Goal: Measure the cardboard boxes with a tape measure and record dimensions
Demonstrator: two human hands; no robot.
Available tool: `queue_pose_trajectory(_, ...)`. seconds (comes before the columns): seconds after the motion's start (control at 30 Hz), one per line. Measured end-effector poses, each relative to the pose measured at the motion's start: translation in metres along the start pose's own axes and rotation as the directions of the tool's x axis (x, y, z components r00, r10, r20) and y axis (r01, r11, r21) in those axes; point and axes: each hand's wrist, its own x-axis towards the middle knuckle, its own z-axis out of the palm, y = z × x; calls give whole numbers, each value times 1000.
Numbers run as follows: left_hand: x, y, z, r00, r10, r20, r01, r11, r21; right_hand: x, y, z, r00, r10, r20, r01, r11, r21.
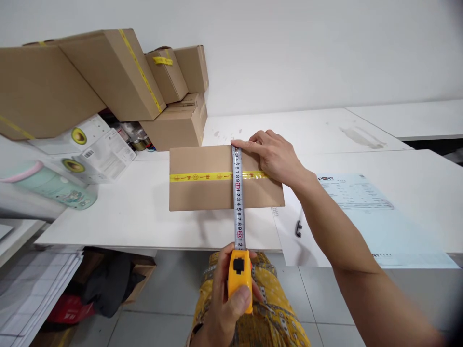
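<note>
Centrally, taped box [198, 161]; white table [137, 212] (tiled floor [173, 299]).

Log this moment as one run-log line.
left hand: holds tape case | right hand: pins tape end at box far edge | tape: stretched across box | box: on table
</note>
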Motion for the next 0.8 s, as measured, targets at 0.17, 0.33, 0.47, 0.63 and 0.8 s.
queue_pose_trajectory(0.17, 1, -3, -1, 999, -23, -41, 28, 994, 108, 1, 3, 2, 1000, -9, -3, 9, 1000, 7)
queue_pose_trajectory(0.33, 3, -4, -1, 999, -10, -47, 16, 991, 131, 1, 3, 5, 1000, 2, -7, -2, 1000, 16)
queue_pose_trajectory(0.47, 1, -7, -3, 1000, -23, -16, 25, 994, 108, 0, 1, 6, 999, 36, -22, -36, 999, 26)
queue_pose_trajectory(0.63, -11, -3, -1, 990, 136, -33, -136, 991, 5, -9, -9, 5, 988, 131, -81, -129, 991, 21)
queue_pose_trajectory(0.8, -16, 4, -9, 973, 216, -82, -211, 975, 64, -40, -38, -3, 980, 55, -190, -66, 997, -51)
